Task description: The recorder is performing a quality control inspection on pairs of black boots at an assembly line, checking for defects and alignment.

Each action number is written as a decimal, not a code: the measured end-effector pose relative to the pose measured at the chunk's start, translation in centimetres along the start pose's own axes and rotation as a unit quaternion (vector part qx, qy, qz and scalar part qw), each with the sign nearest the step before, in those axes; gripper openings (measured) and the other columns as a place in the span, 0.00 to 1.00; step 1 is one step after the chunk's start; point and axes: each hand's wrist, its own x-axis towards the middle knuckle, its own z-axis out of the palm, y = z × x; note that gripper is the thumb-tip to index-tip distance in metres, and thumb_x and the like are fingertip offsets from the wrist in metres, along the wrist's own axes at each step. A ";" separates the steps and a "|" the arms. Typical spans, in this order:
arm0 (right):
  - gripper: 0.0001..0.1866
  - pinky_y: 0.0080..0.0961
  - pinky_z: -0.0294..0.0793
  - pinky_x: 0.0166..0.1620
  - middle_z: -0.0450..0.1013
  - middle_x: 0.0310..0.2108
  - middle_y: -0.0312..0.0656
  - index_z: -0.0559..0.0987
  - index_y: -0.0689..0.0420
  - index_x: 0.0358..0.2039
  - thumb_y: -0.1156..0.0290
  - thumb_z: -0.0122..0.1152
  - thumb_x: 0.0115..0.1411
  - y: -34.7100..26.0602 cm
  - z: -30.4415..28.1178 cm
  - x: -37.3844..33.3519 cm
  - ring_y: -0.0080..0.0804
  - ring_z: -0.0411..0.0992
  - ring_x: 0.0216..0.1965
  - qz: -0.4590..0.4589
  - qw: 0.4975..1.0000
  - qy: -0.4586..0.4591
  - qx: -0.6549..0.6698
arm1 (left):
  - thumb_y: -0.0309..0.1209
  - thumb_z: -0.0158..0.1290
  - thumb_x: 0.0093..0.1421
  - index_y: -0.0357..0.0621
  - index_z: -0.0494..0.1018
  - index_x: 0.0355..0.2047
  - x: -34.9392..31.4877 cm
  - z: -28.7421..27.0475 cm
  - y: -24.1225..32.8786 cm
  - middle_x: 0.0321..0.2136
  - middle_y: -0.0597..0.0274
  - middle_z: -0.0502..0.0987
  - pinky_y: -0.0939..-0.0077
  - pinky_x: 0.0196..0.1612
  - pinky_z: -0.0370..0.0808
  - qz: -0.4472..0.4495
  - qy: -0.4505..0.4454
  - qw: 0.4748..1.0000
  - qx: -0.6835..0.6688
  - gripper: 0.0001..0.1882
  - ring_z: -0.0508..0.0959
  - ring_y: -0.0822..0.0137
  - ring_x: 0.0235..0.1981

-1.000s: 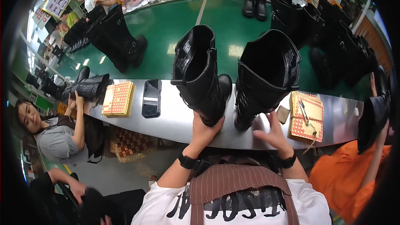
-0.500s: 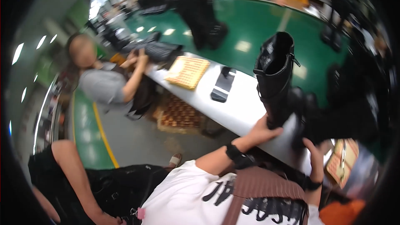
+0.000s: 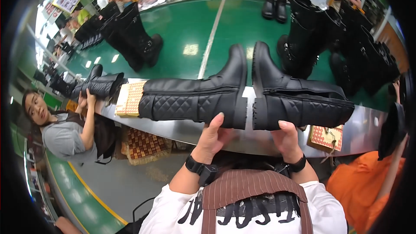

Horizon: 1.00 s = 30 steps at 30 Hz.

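Note:
My left hand (image 3: 212, 138) grips a tall black boot (image 3: 186, 99) with a quilted shaft, near its heel, thumb up. The boot lies on its side, its shaft stretching left and its toe facing away from me. A matching boot (image 3: 303, 102) lies in my right hand (image 3: 286, 141), which holds it near the heel. Its shaft stretches right, and a long zipper along it looks open. The two soles face each other with a narrow gap between them. Most of my fingers are hidden under the boots.
Below the boots runs a metal ledge (image 3: 173, 135) beside a green conveyor belt (image 3: 184, 30). Yellow patterned pads (image 3: 129, 99) lie at left and right. More black boots (image 3: 130, 34) stand on the belt. A grey-shirted person (image 3: 69, 134) handles a boot at left; an orange-clothed person (image 3: 359, 186) is close at right.
My view has swung to the right. The boot that stood upright with its opening toward me now lies sideways, and two boots are held sole to sole. The phone on the ledge is no longer visible.

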 end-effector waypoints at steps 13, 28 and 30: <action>0.25 0.37 0.69 0.57 0.72 0.51 0.47 0.70 0.66 0.55 0.72 0.54 0.56 -0.7 1.8 -0.2 0.39 0.71 0.52 0.042 0.997 -0.057 0.040 | 0.38 0.57 0.60 0.42 0.62 0.59 -1.2 -0.4 -1.2 0.55 0.56 0.70 0.53 0.61 0.65 -0.021 -0.018 0.999 0.032 0.30 0.70 0.58 0.56; 0.28 0.38 0.64 0.59 0.71 0.54 0.45 0.71 0.64 0.55 0.62 0.56 0.56 1.1 -0.2 1.2 0.39 0.69 0.55 0.047 0.995 -0.078 -0.042 | 0.34 0.55 0.61 0.40 0.63 0.59 -0.4 -0.5 -2.7 0.54 0.55 0.70 0.49 0.60 0.67 -0.019 -0.084 0.996 0.004 0.27 0.71 0.56 0.56; 0.23 0.36 0.71 0.52 0.72 0.52 0.43 0.72 0.61 0.52 0.60 0.55 0.62 1.1 0.1 1.3 0.35 0.70 0.52 0.204 0.978 0.037 0.027 | 0.29 0.52 0.63 0.39 0.64 0.57 0.4 -1.0 -3.4 0.53 0.55 0.71 0.49 0.59 0.69 -0.038 0.008 0.999 0.015 0.23 0.72 0.57 0.54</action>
